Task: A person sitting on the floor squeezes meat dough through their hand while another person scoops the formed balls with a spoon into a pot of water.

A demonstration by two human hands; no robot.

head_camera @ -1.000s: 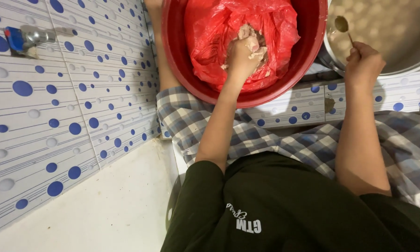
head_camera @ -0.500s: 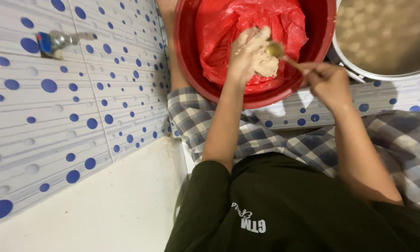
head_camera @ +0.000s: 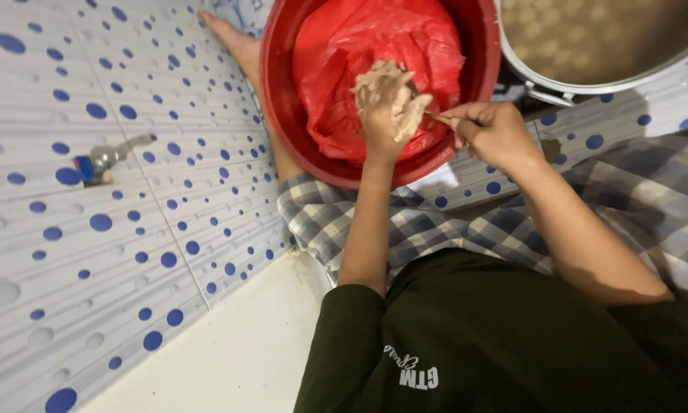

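Blue-dotted wall tiles (head_camera: 92,252) with a small tap (head_camera: 99,162) filled the left, a metal pot (head_camera: 611,38) of pale mixture sat at upper right, and a red basin (head_camera: 283,115) lined with a red plastic bag (head_camera: 374,53) stood against the person's leg. Over the bag, the left hand (head_camera: 386,103), fingers curled and caked in beige paste, blocked the spoon's bowl. The right hand (head_camera: 493,134) pinched the spoon (head_camera: 438,118), its handle lying nearly level, pointing left

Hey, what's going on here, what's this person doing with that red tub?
A person sits on a tiled floor with a red basin between their legs, lined with a red plastic bag. Their left hand, coated in beige paste, is held over the bag. Their right hand holds a thin utensil against the left hand's fingers. A large metal pot stands beside the basin.
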